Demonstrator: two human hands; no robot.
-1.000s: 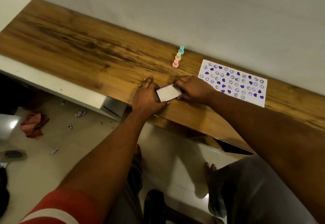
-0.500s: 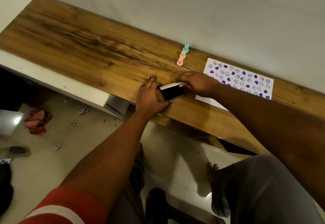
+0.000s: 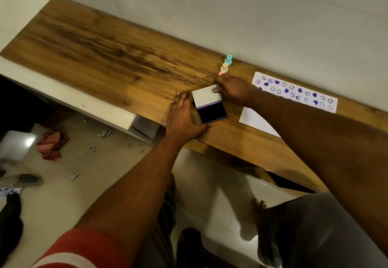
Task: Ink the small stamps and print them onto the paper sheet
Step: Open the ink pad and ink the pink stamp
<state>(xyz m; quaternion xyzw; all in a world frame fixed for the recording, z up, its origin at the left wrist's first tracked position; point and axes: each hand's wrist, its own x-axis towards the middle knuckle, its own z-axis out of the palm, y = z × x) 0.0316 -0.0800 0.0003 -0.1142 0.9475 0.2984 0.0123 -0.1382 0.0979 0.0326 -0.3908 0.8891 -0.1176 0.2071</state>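
The ink pad (image 3: pixel 212 111) sits open on the wooden table (image 3: pixel 105 57), right near the front edge, roughly midway along its length. Its dark pad half is nearest the front edge, and the white lid (image 3: pixel 206 96) is folded back toward the wall, so the opened case runs front to back, turned a bit off square with the table edge.

The left hand (image 3: pixel 183 118) lies flat, palm down, against the left side of the case, fingers stretched toward the wall and the thumb hooked around the near corner of the pad half. It's bracing the case, not closed around it. The forearm comes up from the lower left with a red and white sleeve (image 3: pixel 79 248) at the bottom.

The right hand (image 3: pixel 233 90) reaches in from the lower right across the paper. Its fingertips pinch the far right corner of the lid, knuckles up.

3 small stamps stand in a short row just beyond that hand, running toward the back edge by the wall: a pink stamp (image 3: pixel 221 73) mostly hidden behind the knuckles, a cream stamp (image 3: pixel 224 67), then a teal stamp (image 3: pixel 228 59).

The paper sheet (image 3: pixel 294 95) lies to the right of the pad, long axis along the back edge, covered in purple smileys and hearts. The right forearm covers part of it.
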